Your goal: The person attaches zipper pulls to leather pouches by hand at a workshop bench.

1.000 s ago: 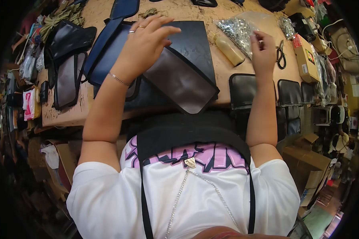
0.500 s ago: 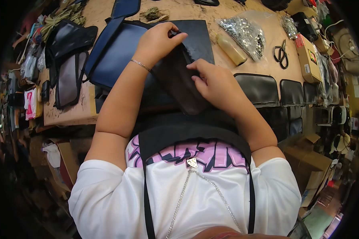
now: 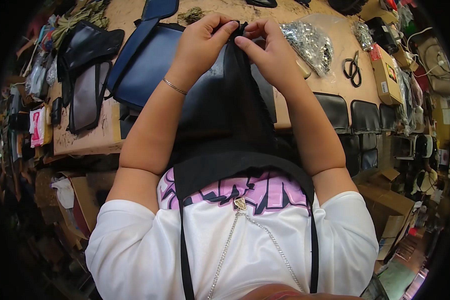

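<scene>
A dark, thin panel of black material (image 3: 242, 100) with a rough, folded edge hangs between my hands and drapes toward my apron. My left hand (image 3: 202, 42) pinches its top edge between thumb and fingers. Close beside it, my right hand (image 3: 270, 50) is closed at the same upper edge, thumb and forefinger bent around it. Under and left of the panel lies a smooth black sheet (image 3: 202, 107). Beyond my left forearm is a blue padded piece (image 3: 147, 65) with a strap. Part of the panel's top is hidden by my fingers.
Clear bags of small metal parts (image 3: 312, 47) lie right of my hands, near scissors (image 3: 352, 69) and a cardboard box (image 3: 385, 72). Black rectangular pieces (image 3: 330, 111) line the table's front right edge. More dark cut pieces (image 3: 87, 100) lie at left.
My right hand has moved up and away from me to join my left at the panel's top edge. The panel now hangs straighter, and my left hand has shifted slightly farther away.
</scene>
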